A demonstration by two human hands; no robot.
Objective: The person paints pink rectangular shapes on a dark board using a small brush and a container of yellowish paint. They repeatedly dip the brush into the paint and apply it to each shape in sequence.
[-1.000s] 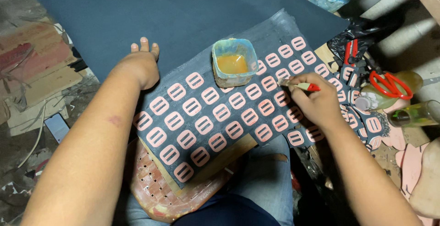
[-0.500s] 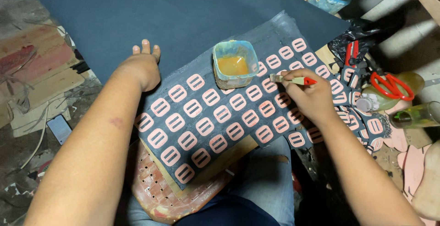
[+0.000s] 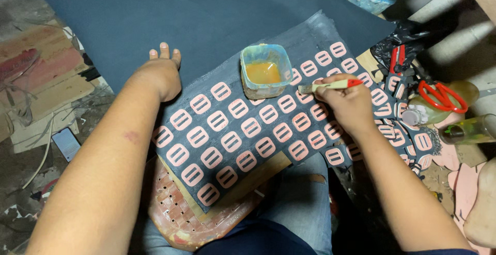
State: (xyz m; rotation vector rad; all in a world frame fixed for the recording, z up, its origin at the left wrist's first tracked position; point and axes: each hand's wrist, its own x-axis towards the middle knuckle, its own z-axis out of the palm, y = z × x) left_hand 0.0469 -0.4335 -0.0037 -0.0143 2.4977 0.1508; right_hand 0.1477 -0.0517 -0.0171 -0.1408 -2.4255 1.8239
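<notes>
Right hand (image 3: 349,100): closed around a small brush with a pale handle and red end (image 3: 330,85), bristle end pointing left toward the square translucent plastic cup of amber glue (image 3: 265,72).
Left hand (image 3: 161,75): flat, fingers spread slightly, pressing the upper left edge of the dark grey sheet (image 3: 243,126); holds nothing.
Work piece: dark grey sheet covered in rows of pink rounded-rectangle cut-outs (image 3: 251,127), lying tilted across the person's lap on a perforated reddish plastic tray (image 3: 178,219).
Risk, spill: glue cup stands on the tilted sheet among the pink pieces; a knock from the brush hand, or a shift of the knee, would likely tip it over the pieces.
Risk, slip: sheet overhangs the tray; if the left hand lifts, it may slide.
Risk, drips: loaded bristles passing over the rows could blot neighbouring pieces.
Surroundings, right: red-handled scissors (image 3: 442,95), a smaller red-handled tool (image 3: 397,58), a greenish glass bottle (image 3: 467,130), loose cut pieces (image 3: 413,141); crowded close by the right forearm.
Surroundings, behind: large dark blue sheet (image 3: 206,12).
Surroundings, left: phone (image 3: 66,143) on littered floor.
</notes>
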